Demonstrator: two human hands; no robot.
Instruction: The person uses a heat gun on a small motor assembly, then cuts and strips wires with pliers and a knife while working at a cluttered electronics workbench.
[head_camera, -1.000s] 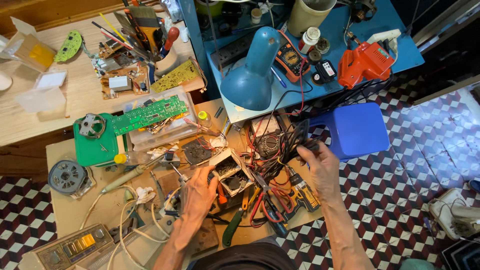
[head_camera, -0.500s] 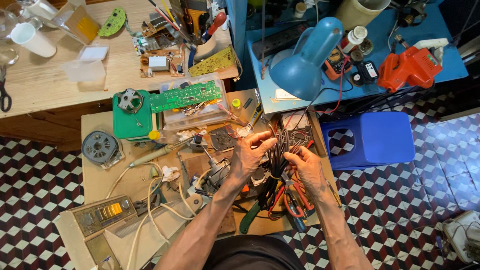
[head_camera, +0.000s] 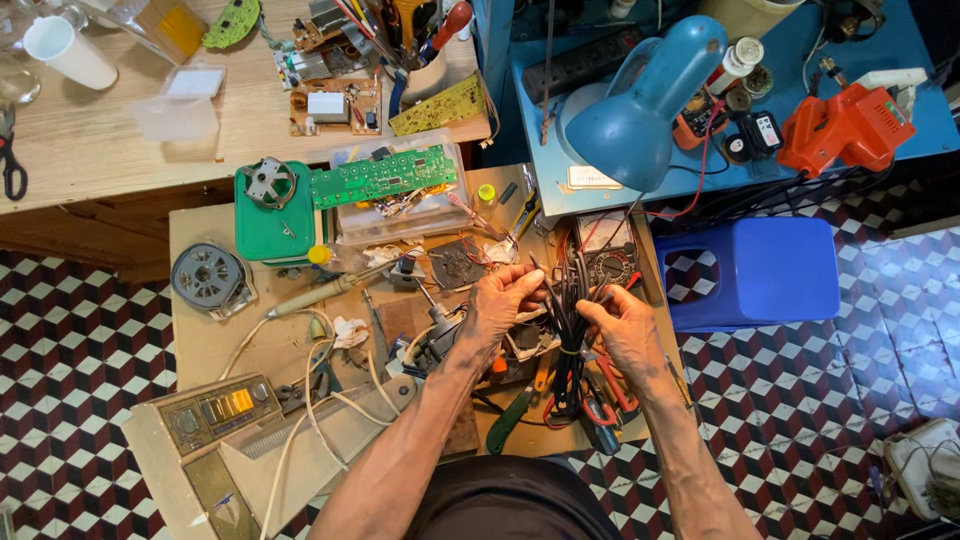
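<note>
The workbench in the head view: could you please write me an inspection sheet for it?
Surface: small wooden bench, crowded with parts and tools.
Job's things: bundle of black wires, gathered upright between both hands.
Clutter: green circuit board on a clear plastic box; soldering iron; round motor part; green-handled tool; analogue meter.
Hands: left hand and right hand both grip the bundle.
Cables: pale cords loop over the front of the bench.
Surroundings: blue desk lamp and orange power tool on a blue table; blue stool; chequered floor.
</note>
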